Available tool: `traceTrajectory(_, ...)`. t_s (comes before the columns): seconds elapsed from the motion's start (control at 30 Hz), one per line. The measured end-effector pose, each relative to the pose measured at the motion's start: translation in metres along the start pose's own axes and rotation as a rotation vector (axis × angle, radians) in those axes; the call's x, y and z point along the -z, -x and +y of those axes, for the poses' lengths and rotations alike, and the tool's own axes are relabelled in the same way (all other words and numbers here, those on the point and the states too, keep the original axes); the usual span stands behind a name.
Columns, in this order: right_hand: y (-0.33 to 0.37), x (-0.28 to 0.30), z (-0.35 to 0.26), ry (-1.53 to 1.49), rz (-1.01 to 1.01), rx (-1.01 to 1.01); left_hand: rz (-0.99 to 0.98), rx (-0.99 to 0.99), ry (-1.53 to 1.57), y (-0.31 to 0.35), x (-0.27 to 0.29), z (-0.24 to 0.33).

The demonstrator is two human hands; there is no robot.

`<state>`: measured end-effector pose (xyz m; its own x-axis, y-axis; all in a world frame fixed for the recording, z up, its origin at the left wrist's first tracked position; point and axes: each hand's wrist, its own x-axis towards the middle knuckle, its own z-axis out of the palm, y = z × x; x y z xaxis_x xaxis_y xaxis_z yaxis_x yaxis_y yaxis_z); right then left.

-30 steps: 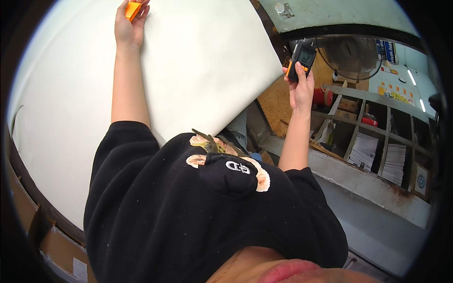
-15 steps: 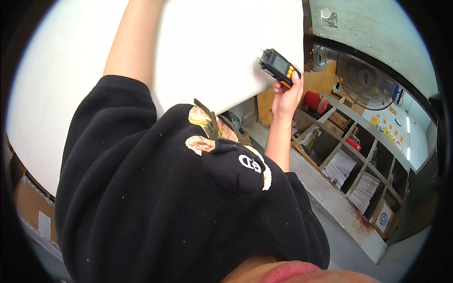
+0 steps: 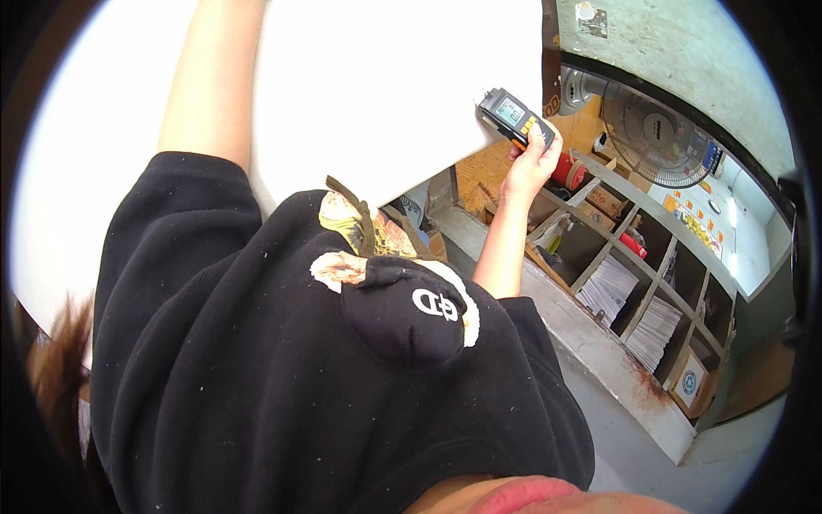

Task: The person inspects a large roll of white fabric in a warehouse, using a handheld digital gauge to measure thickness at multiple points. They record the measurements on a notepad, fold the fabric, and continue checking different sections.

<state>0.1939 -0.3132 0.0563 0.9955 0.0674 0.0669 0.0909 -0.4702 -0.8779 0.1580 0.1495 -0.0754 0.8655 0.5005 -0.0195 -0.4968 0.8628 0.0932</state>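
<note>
In my right hand (image 3: pixel 535 167) is a black handheld pin moisture meter (image 3: pixel 514 116), with two thin pins at its far end, yellow buttons and a lit screen. My thumb lies on its face by the buttons, while the fingers wrap beneath. The meter is just over the right part of a large white sheet (image 3: pixel 377 103); whether it touches cannot be made out. My left forearm (image 3: pixel 212 81) stretches across the same white surface and runs out past the upper edge, so the left hand is out of sight.
To the right stands a wooden shelf (image 3: pixel 591 278) with compartments holding paper stacks (image 3: pixel 608 289) and boxes. A red cylinder (image 3: pixel 568 171) and a standing fan (image 3: pixel 658 128) are beyond my right hand. Brown hair (image 3: pixel 64 364) shows at the left edge.
The meter's screen, blank before, now shows a lit reading. My right thumb has shifted on its face. The view has moved a little, and brown hair has appeared at the left.
</note>
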Motion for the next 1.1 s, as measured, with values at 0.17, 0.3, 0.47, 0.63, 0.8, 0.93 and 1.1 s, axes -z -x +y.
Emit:
traceTrajectory(0.17, -0.005, 0.007, 0.015, 0.045, -0.024, 0.141, 0.241, -0.219, -0.373, 0.031, -0.071, -0.029)
traceTrajectory(0.3, -0.005, 0.007, 0.010, 0.090, -0.040, 0.181, 0.049, -0.040, -0.093, 0.011, -0.020, -0.001)
traceTrajectory(0.47, -0.006, 0.011, 0.015, 0.126, -0.044, 0.199, 0.005, -0.019, -0.088, 0.015, -0.029, -0.001)
traceTrajectory(0.63, -0.007, 0.013, 0.019, 0.112, -0.048, 0.207, 0.320, -0.322, -0.528, 0.046, -0.096, -0.038)
traceTrajectory(0.8, -0.006, 0.012, 0.016, 0.119, -0.060, 0.220, 0.374, -0.276, -0.501, 0.040, -0.096, -0.033)
traceTrajectory(0.93, -0.005, 0.011, 0.014, 0.119, -0.048, 0.211, 0.208, -0.234, -0.390, 0.040, -0.080, -0.029)
traceTrajectory(1.1, -0.006, 0.011, 0.015, 0.108, -0.049, 0.204, 0.290, -0.347, -0.544, 0.047, -0.094, -0.039)
